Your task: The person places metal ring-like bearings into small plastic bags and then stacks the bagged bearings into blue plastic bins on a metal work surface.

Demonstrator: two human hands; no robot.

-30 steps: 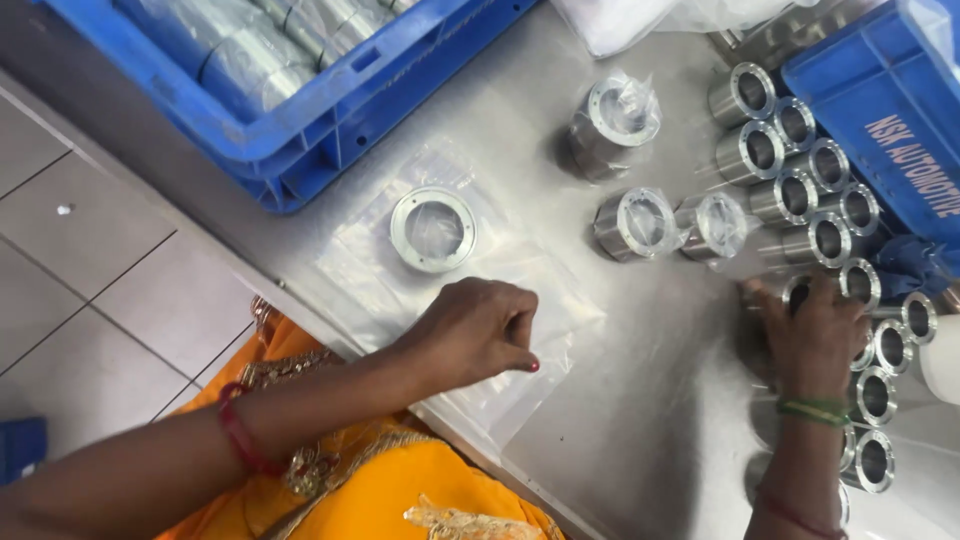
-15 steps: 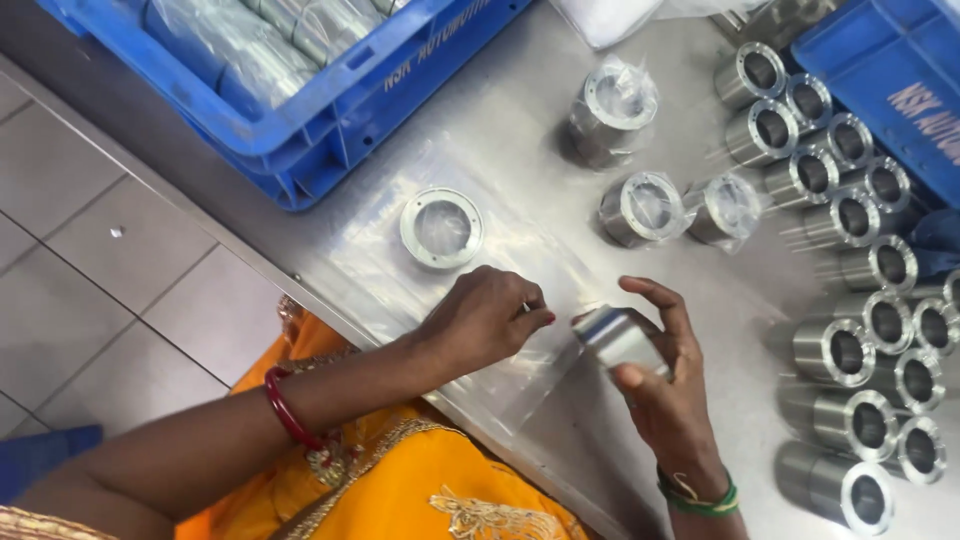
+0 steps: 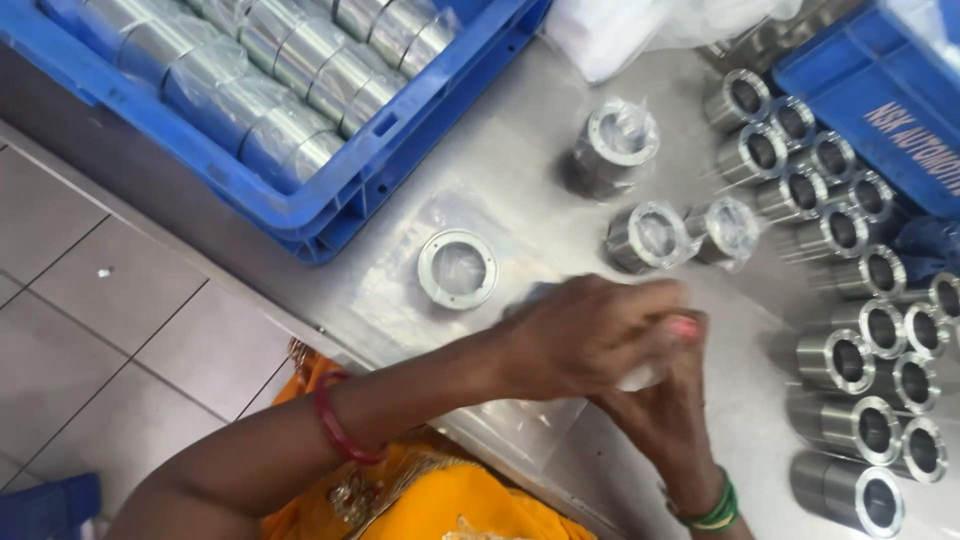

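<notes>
My left hand (image 3: pixel 585 335) and my right hand (image 3: pixel 665 420) meet over the steel table (image 3: pixel 500 170), just in front of me. The right hand cups a metal sleeve (image 3: pixel 640 377) from below. The left hand is curled over its top and looks blurred. Only a pale sliver of the sleeve shows between the fingers. Clear plastic bags (image 3: pixel 530 420) lie flat on the table under my hands. A short flanged metal ring (image 3: pixel 457 268) stands to the left of my hands, apart from them.
Three sleeves in clear bags (image 3: pixel 650 237) stand beyond my hands. Rows of bare metal sleeves (image 3: pixel 865 345) fill the right side. A blue crate (image 3: pixel 330 215) of wrapped sleeves sits at top left, another blue crate (image 3: pixel 880 90) at top right. Tiled floor (image 3: pixel 90 330) lies beyond the table's left edge.
My right hand came from the rows of sleeves at the right to the centre with a sleeve. My left hand has moved over it and now covers it.
</notes>
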